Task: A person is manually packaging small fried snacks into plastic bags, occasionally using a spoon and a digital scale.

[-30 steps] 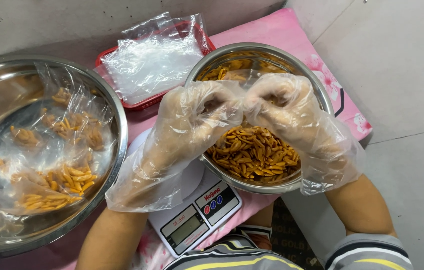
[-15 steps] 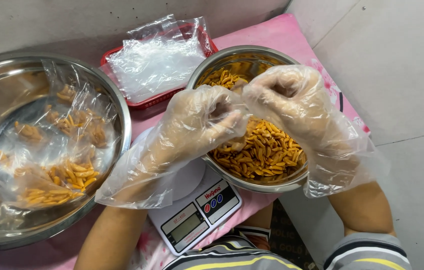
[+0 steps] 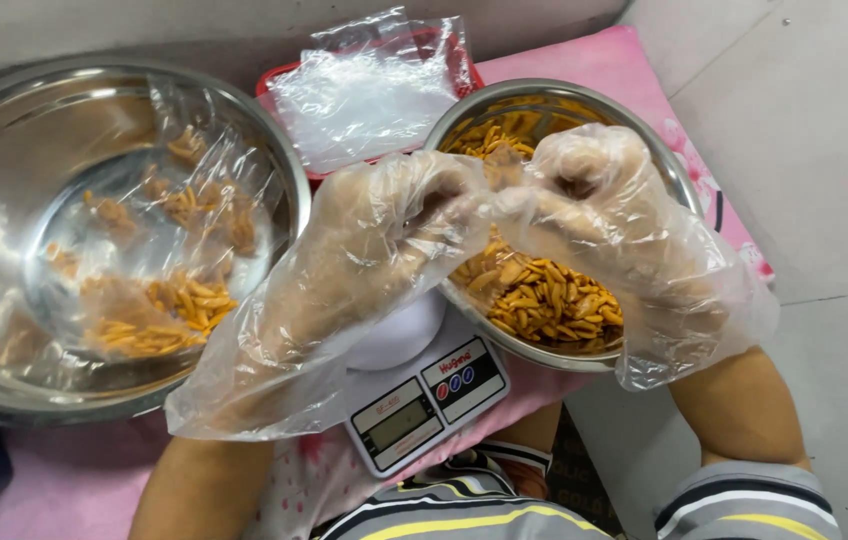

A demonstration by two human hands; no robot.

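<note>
Loose clear plastic gloves over both hands, grey sleeves with white and yellow stripes

A pink patterned cloth covers the low surface, beside pale grey floor tiles.

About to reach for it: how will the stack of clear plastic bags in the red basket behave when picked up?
The clear plastic bags look thin and crinkled, so probably floppy and very light. Their glossy film may be slippery and cling together, so several could lift at once from the red basket.
</note>
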